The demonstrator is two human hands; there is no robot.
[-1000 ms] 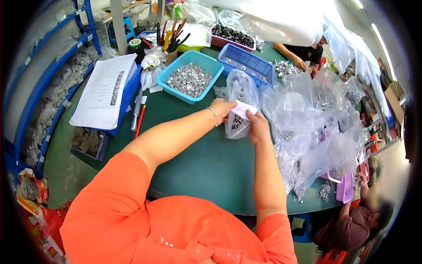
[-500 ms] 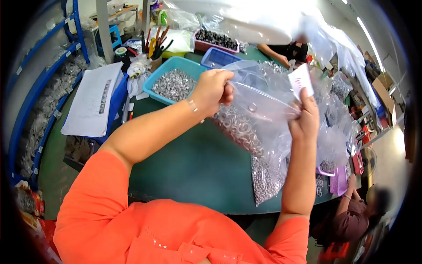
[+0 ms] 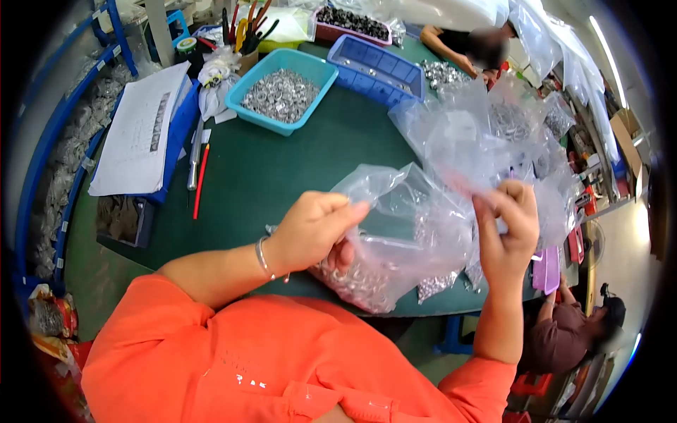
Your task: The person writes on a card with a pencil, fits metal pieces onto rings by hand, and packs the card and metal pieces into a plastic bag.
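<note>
A clear plastic bag [image 3: 402, 254] is stretched between my two hands, with shiny metal rings [image 3: 356, 282] gathered in its bottom near the table's front edge. My left hand [image 3: 317, 229] is closed on one side of the bag's mouth. Across from it, my right hand [image 3: 509, 222] pinches the plastic of the other side, its fingertips slightly blurred. Beside the rings lies a second bag of small metal parts [image 3: 436, 285], partly covered by the plastic. The white label is hard to make out now.
A teal basin [image 3: 296, 120] of metal pieces and a blue tray [image 3: 377, 70] stand on the green table [image 3: 296, 166]. Papers [image 3: 134, 134], a red pencil [image 3: 201, 180] and pliers lie left. Filled bags [image 3: 515, 120] crowd the right. Two people [image 3: 564, 331] sit nearby.
Both hands have come down and nearer my body with the bag, and its rings now rest by the table edge. The white label, plain in my right hand before, no longer shows clearly.
</note>
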